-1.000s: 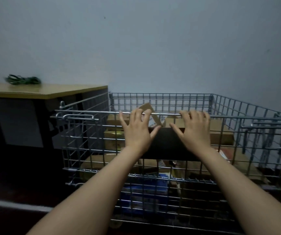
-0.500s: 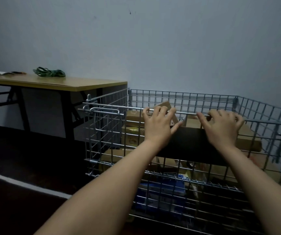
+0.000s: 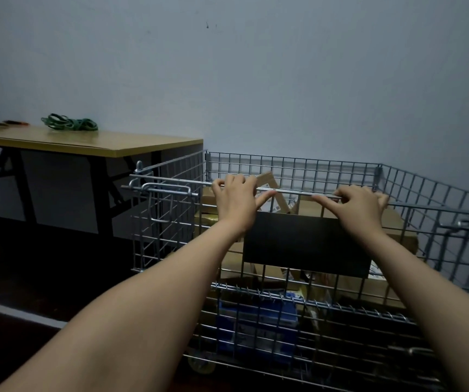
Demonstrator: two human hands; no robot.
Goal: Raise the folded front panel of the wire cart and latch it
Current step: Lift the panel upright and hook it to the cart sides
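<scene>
The wire cart (image 3: 292, 168) stands against the wall, holding cardboard boxes. Its front panel (image 3: 168, 241) is upright, its top rail level with the side walls. My left hand (image 3: 236, 202) curls over the top rail left of centre. My right hand (image 3: 360, 207) curls over the same rail to the right. A black plate (image 3: 304, 244) hangs on the panel between my wrists. At the panel's left end a looped wire latch (image 3: 165, 189) lies along the rail by the side wall's corner hook. The right-end latch is blurred at the frame edge.
A wooden-topped folding table (image 3: 86, 142) stands left of the cart, touching its side, with a green coil of cord (image 3: 69, 123) on it. Cardboard boxes (image 3: 397, 222) and a blue box (image 3: 256, 321) fill the cart. A caster (image 3: 202, 363) shows under the front.
The view has swung left, so the cart and both hands sit further right in the frame. My fingers curl tighter over the top rail. The panel stays upright.
</scene>
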